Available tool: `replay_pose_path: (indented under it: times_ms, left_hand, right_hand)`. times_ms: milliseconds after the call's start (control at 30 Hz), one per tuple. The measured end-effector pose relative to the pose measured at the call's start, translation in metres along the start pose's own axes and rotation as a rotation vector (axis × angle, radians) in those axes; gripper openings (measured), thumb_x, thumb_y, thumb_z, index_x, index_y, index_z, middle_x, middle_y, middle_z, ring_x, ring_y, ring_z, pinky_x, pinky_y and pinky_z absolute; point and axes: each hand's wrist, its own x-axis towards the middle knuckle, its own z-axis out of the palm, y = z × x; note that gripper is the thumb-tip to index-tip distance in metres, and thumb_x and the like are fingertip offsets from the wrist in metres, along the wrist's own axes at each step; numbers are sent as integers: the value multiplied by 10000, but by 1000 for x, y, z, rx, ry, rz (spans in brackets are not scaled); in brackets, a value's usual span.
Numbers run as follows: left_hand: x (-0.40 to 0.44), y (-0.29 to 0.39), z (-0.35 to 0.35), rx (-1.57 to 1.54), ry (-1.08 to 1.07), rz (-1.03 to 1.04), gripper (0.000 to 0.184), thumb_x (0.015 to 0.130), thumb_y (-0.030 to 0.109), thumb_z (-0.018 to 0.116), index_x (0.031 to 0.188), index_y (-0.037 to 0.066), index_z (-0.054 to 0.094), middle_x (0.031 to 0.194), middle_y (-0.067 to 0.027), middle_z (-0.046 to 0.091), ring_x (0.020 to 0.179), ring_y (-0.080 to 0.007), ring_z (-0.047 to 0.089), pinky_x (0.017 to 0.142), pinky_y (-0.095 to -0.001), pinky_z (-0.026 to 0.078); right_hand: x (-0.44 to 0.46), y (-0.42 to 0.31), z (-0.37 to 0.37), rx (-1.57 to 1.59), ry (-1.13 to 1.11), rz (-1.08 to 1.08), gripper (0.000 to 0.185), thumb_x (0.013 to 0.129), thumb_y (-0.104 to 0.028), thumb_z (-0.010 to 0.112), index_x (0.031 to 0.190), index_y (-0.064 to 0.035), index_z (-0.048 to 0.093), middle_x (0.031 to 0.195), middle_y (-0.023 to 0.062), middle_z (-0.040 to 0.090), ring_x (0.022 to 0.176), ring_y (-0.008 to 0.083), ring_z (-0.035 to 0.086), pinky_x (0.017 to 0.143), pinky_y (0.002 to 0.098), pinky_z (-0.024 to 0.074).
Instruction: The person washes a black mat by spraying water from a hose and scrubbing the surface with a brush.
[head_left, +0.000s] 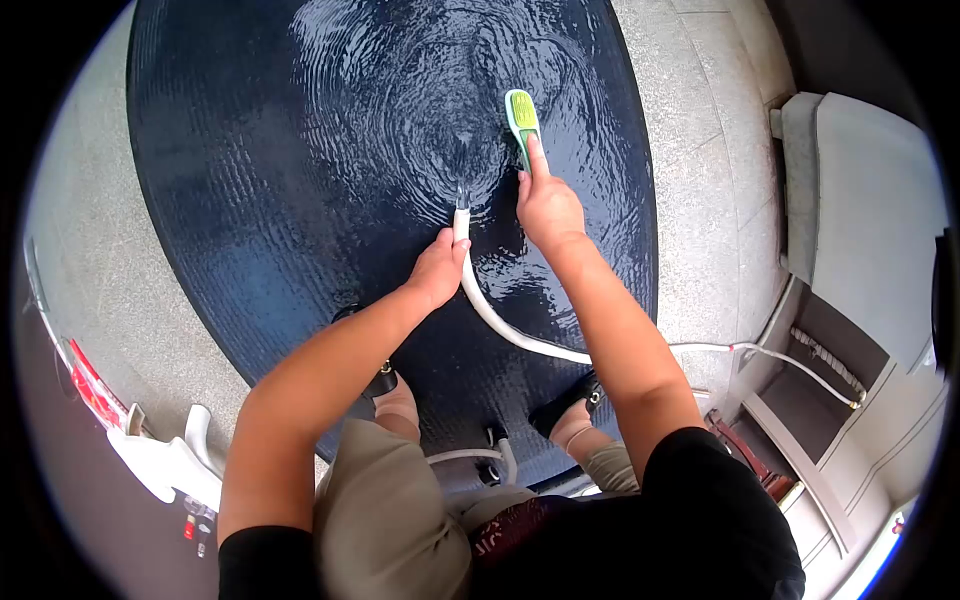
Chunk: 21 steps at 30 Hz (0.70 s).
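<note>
White hose [505,328] in left hand [438,272], green brush [522,112] in right hand [552,210]

Left fingers clamped around hose just behind open end; clear water [462,192] from there onto dark mat [230,200], with ripples all about; right fingers closed on brush handle, with index along it toward head; brush over right part of mat, farther out than hose end; contact with mat: cannot tell; hose curved back, then right beneath right forearm [612,310], past mat edge to pale floor [690,150]; black shoes [548,416] on mat, well apart.
</note>
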Motion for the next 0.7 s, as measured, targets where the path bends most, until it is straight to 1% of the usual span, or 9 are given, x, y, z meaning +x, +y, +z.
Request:
replay_pose_path:
  times_ms: [100, 133, 233, 300, 367, 433, 533, 633, 700]
  left_hand:
    - [-3, 0, -3, 1, -12, 19, 293, 991, 300, 443, 1048, 15, 480, 935, -219, 614, 917, -413, 590, 811, -465, 446]
    - [-4, 0, -5, 19, -31, 26, 294, 992, 303, 441, 1040, 15, 479, 936, -220, 614, 921, -412, 588, 810, -466, 446]
    - [-5, 5, -5, 52, -25, 30, 296, 992, 307, 439, 1028, 16, 476, 942, -226, 611, 928, -417, 586, 808, -477, 444]
    - [-6, 2, -3, 61, 3, 33, 301, 991, 307, 437, 1033, 11, 472, 936, -236, 610, 919, -426, 585, 808, -486, 443]
    - [-7, -2, -2, 66, 5, 40, 305, 988, 306, 441, 1023, 4, 466, 933, -249, 605, 914, -438, 582, 806, -496, 442]
    - [-9, 0, -4, 74, 10, 24, 314, 983, 306, 448, 1004, -7, 462, 934, -264, 601, 922, -447, 577, 804, -502, 440]
    - [-10, 2, -8, 99, 17, 39, 322, 973, 308, 468, 995, -14, 468, 939, -276, 614, 919, -455, 585, 805, -513, 450]
    - [-10, 0, -6, 115, 11, 45, 326, 965, 310, 484, 993, -15, 473, 931, -272, 622, 908, -453, 592, 802, -513, 457]
    - [-11, -1, -5, 116, 18, 53, 325, 963, 308, 490, 983, -16, 473, 914, -265, 619, 889, -449, 592, 786, -509, 456]
  right_hand:
    - [12, 10, -15, -100, -24, -1, 549, 973, -321, 420, 1486, -280, 228, 892, 201, 672, 804, 359, 660, 755, 472, 514]
    - [30, 10, -18, -88, 37, -28, 531, 975, -330, 412, 1479, -273, 255, 902, 197, 676, 828, 359, 659, 765, 463, 512]
    - [101, -9, -46, -72, 108, 91, 517, 986, -363, 348, 1481, -245, 263, 1013, 195, 675, 970, 357, 641, 861, 447, 487]
    - [123, -15, -48, -25, 174, 109, 528, 985, -366, 343, 1486, -231, 250, 1044, 194, 669, 985, 365, 637, 881, 449, 481]
    - [101, -15, -33, 35, 133, 133, 549, 982, -364, 352, 1498, -237, 211, 1062, 202, 660, 960, 373, 642, 865, 462, 487]
    - [60, 5, -4, 12, 74, 113, 612, 980, -337, 384, 1516, -254, 100, 966, 252, 648, 880, 394, 649, 800, 478, 505]
    - [-22, 33, 22, -29, -48, 123, 656, 979, -325, 411, 1519, -271, 44, 860, 267, 630, 788, 407, 649, 762, 494, 511]
    - [-38, 55, 20, -86, -22, 93, 614, 973, -321, 422, 1511, -304, 126, 816, 261, 630, 757, 406, 650, 733, 495, 518]
    - [-3, 65, 9, -104, 69, 38, 571, 970, -333, 421, 1493, -304, 192, 865, 239, 652, 761, 387, 657, 719, 491, 518]
